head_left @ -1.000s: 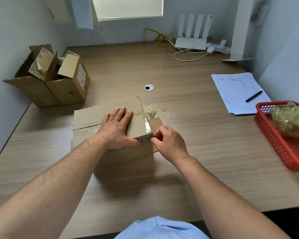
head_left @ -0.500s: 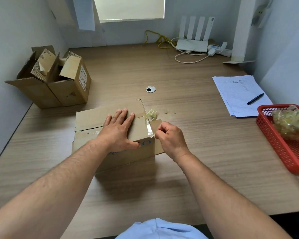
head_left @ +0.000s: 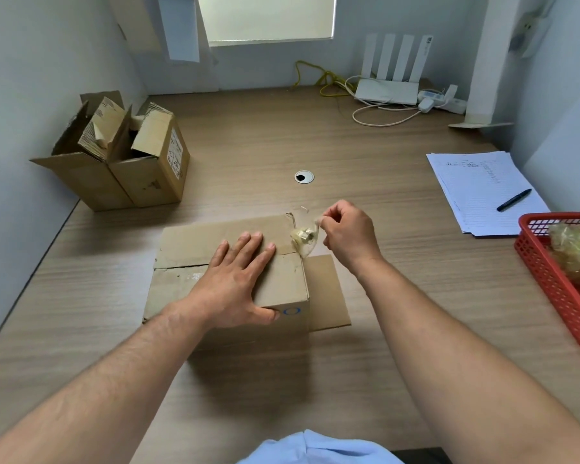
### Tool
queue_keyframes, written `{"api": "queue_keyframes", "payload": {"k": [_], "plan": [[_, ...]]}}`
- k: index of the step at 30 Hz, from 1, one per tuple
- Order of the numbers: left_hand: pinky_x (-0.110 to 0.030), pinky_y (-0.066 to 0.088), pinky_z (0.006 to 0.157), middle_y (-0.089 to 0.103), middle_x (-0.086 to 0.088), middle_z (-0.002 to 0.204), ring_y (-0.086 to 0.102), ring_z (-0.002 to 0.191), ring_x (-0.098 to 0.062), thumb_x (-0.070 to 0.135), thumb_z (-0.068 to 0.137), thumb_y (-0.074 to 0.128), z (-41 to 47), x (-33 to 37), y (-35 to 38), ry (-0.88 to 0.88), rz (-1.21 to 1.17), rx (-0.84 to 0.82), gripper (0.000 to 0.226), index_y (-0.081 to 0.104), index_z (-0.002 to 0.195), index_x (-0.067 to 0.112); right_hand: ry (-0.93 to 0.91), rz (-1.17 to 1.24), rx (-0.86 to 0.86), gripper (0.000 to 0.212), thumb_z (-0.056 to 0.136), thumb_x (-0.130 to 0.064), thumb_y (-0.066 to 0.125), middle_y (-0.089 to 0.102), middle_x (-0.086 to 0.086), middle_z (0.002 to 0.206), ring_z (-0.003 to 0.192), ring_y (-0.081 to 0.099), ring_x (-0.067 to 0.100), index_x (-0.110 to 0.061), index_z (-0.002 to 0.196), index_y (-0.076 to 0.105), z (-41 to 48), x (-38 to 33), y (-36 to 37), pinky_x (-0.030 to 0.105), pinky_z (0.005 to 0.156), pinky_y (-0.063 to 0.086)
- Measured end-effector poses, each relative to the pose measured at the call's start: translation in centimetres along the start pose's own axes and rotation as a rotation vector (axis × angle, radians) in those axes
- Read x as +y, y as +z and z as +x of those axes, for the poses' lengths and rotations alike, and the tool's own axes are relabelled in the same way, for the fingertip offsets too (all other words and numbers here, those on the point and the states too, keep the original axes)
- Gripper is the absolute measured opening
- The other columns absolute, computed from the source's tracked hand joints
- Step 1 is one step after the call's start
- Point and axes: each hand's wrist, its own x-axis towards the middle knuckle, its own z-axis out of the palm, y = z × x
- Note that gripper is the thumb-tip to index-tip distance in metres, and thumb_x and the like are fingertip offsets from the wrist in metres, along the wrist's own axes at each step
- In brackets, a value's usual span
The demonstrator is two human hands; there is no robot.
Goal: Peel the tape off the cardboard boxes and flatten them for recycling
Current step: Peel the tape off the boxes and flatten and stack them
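A closed brown cardboard box (head_left: 195, 244) stands on the desk in front of me, with one side flap (head_left: 327, 293) folded out to the right. My left hand (head_left: 236, 279) presses flat on the box top, thumb over the front edge. My right hand (head_left: 347, 234) is raised past the box's far right corner and pinches a strip of clear tape (head_left: 303, 237). The strip is crumpled in a yellowish wad and still runs down to the box's top right edge.
Two opened cardboard boxes (head_left: 124, 159) stand at the left wall. A red basket (head_left: 556, 283) holding wadded tape sits at the right edge. Papers (head_left: 476, 192) with a pen (head_left: 513, 199), a cable hole (head_left: 304, 177) and a router (head_left: 387, 90) with cables lie farther back.
My right hand rose from the box's front right edge up and back past the far corner, peeling the tape off the side. My left hand stayed on the top.
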Motion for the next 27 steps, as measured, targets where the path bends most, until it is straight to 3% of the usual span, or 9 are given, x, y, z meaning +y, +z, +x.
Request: {"api": "queue_keyframes", "payload": {"k": [3, 6, 9, 13, 16, 20, 24, 27], "plan": [[-0.036, -0.018, 0.117, -0.021, 0.001, 0.160, -0.029, 0.141, -0.011, 0.086, 0.050, 0.026, 0.2, -0.1, 0.1, 0.002, -0.013, 0.006, 0.123, -0.010, 0.153, 0.028, -0.065, -0.049, -0.059, 0.018, 0.084, -0.005, 0.056, 0.060, -0.003, 0.070, 0.072, 0.065, 0.031, -0.017, 0.072, 0.059, -0.6, -0.3, 0.6, 0.049, 0.073, 0.055], [-0.037, -0.017, 0.117, -0.024, 0.003, 0.158, -0.029, 0.142, -0.012, 0.084, 0.061, 0.043, 0.1, -0.1, 0.0, 0.001, 0.013, -0.026, 0.121, -0.013, 0.152, 0.028, -0.013, 0.127, -0.101, 0.024, 0.087, -0.002, 0.051, 0.064, 0.000, 0.067, 0.060, 0.064, 0.022, -0.016, 0.072, 0.064, -1.4, -0.5, 0.6, 0.048, 0.073, 0.057], [-0.038, -0.017, 0.117, -0.025, 0.002, 0.158, -0.030, 0.141, -0.012, 0.083, 0.064, 0.046, 0.2, -0.1, 0.0, 0.002, 0.017, -0.017, 0.119, -0.013, 0.153, 0.028, -0.112, 0.028, -0.117, 0.010, 0.088, -0.023, 0.063, 0.071, 0.002, 0.084, 0.078, 0.068, 0.020, -0.016, 0.088, 0.071, -2.2, -0.7, 0.5, 0.039, 0.083, 0.054], [-0.038, -0.017, 0.117, -0.024, 0.000, 0.159, -0.031, 0.140, -0.012, 0.085, 0.048, 0.020, 0.2, 0.0, 0.2, -0.020, 0.040, -0.002, 0.123, -0.014, 0.152, 0.028, -0.303, -0.461, -0.112, 0.039, 0.084, -0.042, 0.066, 0.062, -0.003, 0.113, 0.108, 0.048, 0.018, -0.020, 0.116, 0.064, -2.9, -0.6, 1.1, 0.027, 0.090, 0.038], [-0.040, -0.017, 0.117, -0.023, 0.000, 0.159, -0.027, 0.144, -0.015, 0.095, 0.046, 0.020, 0.2, 0.1, 0.1, -0.023, 0.024, -0.008, 0.130, -0.013, 0.153, 0.028, -0.259, -0.561, -0.118, 0.051, 0.084, -0.043, 0.066, 0.048, 0.004, 0.120, 0.117, 0.041, 0.021, -0.018, 0.127, 0.055, -3.0, -0.1, 1.7, 0.028, 0.094, 0.036], [-0.043, -0.016, 0.118, -0.021, 0.001, 0.160, -0.025, 0.145, -0.015, 0.101, 0.035, 0.002, 0.2, 0.3, 0.1, -0.011, 0.003, -0.010, 0.139, -0.012, 0.153, 0.028, -0.134, -0.417, -0.075, 0.033, 0.089, -0.033, 0.063, 0.045, 0.007, 0.117, 0.105, 0.052, 0.023, -0.016, 0.117, 0.064, -2.7, 0.4, 2.0, 0.029, 0.087, 0.044], [-0.046, -0.014, 0.118, -0.018, 0.002, 0.161, -0.022, 0.146, -0.015, 0.102, 0.039, 0.015, 0.2, 0.5, 0.0, -0.018, -0.004, -0.017, 0.138, -0.009, 0.153, 0.030, -0.121, -0.378, -0.060, 0.021, 0.092, -0.026, 0.059, 0.063, 0.012, 0.097, 0.092, 0.057, 0.028, -0.007, 0.091, 0.069, -2.4, 0.9, 2.3, 0.031, 0.075, 0.041], [-0.048, -0.014, 0.118, -0.018, 0.004, 0.161, -0.022, 0.146, -0.013, 0.095, 0.043, 0.017, 0.0, 0.8, -0.1, -0.018, 0.000, -0.022, 0.130, -0.009, 0.153, 0.032, -0.053, -0.190, 0.082, 0.021, 0.089, -0.018, 0.061, 0.068, 0.019, 0.083, 0.081, 0.060, 0.035, -0.001, 0.081, 0.070, -2.0, 1.5, 0.9, 0.036, 0.070, 0.044]]}}
